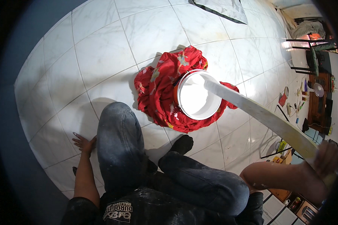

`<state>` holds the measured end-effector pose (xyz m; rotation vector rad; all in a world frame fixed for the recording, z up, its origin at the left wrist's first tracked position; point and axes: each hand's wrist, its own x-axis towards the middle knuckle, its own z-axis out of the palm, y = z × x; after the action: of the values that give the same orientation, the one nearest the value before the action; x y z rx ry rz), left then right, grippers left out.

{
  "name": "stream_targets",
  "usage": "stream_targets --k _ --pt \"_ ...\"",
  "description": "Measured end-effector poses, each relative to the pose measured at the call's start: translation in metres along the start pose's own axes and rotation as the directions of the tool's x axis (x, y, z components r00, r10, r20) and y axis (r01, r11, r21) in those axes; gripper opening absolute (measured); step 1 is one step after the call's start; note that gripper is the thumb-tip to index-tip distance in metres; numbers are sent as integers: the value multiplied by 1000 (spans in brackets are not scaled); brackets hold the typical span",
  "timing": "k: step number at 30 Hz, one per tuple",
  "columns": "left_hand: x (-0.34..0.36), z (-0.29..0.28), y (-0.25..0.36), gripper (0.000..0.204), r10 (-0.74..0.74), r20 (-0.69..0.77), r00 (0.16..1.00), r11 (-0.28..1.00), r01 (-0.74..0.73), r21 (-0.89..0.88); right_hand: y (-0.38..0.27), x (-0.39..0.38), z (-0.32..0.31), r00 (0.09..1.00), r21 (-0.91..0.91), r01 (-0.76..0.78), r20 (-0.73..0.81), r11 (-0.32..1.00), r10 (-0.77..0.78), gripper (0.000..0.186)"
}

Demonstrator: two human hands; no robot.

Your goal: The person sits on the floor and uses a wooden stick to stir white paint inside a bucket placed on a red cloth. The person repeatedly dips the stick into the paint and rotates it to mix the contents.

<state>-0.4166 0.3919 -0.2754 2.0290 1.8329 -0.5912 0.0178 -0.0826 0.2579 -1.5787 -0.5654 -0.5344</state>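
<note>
My right hand [326, 159], raised at the far right and slightly blurred, is closed around one end of a long, flat, pale wooden strip [264, 116]. The strip slants up and left, its far end overlapping the mouth of a round bucket [179, 101]. Whether that end touches the bright white contents [199, 95] I cannot tell. Bunched around the bucket lies a red flower-patterned cloth [154, 88] with white smears on it. My left hand [84, 143] rests on the floor beside my knee, fingers spread, holding nothing.
White marbled tiles [101, 45] make up the floor, with a blue-grey wall [11, 123] along the left. A grey-white sheet [225, 9] lies at the top. Toward the right are a dark metal-framed chair [311, 56], scattered small items and a red object [283, 98].
</note>
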Motion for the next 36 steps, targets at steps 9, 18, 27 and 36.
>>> stream_targets --k 9,18,27,36 --pt "0 -4 0 154 -2 37 999 1000 2 -13 100 -42 46 943 242 -263 268 934 196 52" --pt "-3 -4 1 151 -9 26 1000 1000 8 18 166 -69 5 941 295 -339 125 893 316 54" --pt "0 -8 4 148 -14 19 1000 999 13 32 181 -98 -17 892 470 -372 -58 800 449 53" --pt "9 1 -7 149 -20 -4 1000 1000 20 15 143 -62 -66 892 421 -277 -220 864 394 50"
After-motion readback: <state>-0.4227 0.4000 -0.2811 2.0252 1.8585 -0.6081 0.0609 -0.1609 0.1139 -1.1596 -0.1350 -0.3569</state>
